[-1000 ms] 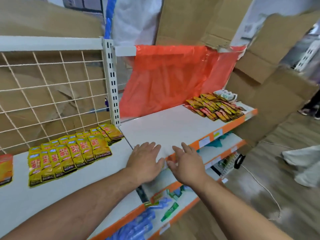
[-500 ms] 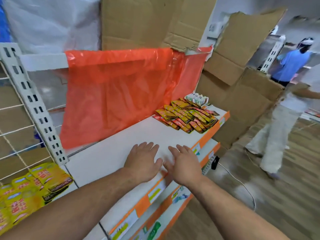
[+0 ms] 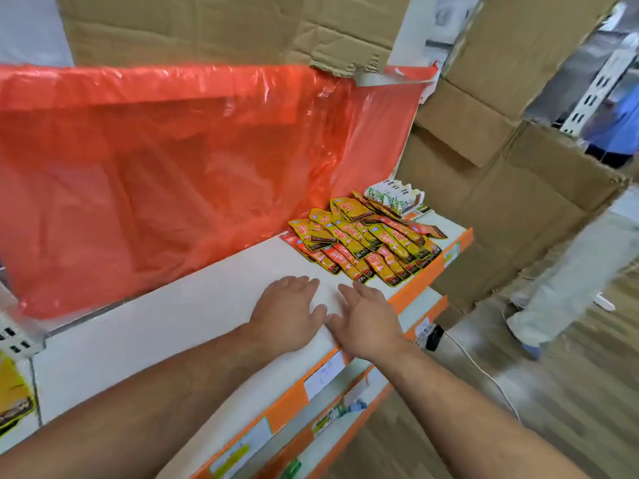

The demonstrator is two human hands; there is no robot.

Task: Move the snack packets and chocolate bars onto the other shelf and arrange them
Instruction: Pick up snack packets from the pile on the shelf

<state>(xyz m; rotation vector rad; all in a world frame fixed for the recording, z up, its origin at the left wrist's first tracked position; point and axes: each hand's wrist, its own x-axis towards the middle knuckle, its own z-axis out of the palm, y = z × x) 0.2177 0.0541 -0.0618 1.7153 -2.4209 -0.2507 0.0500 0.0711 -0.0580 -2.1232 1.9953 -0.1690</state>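
Both hands lay flat and empty on the white shelf (image 3: 166, 323) at frame centre, fingers straight: left hand (image 3: 287, 314), right hand (image 3: 367, 324). The snack packets (image 3: 363, 243) lay overlapped up and right of the fingertips, nearer the right hand, their long axes slanting toward lower right. They were glossy yellow and red foil. The pale bars (image 3: 394, 197) behind were perhaps the chocolate.
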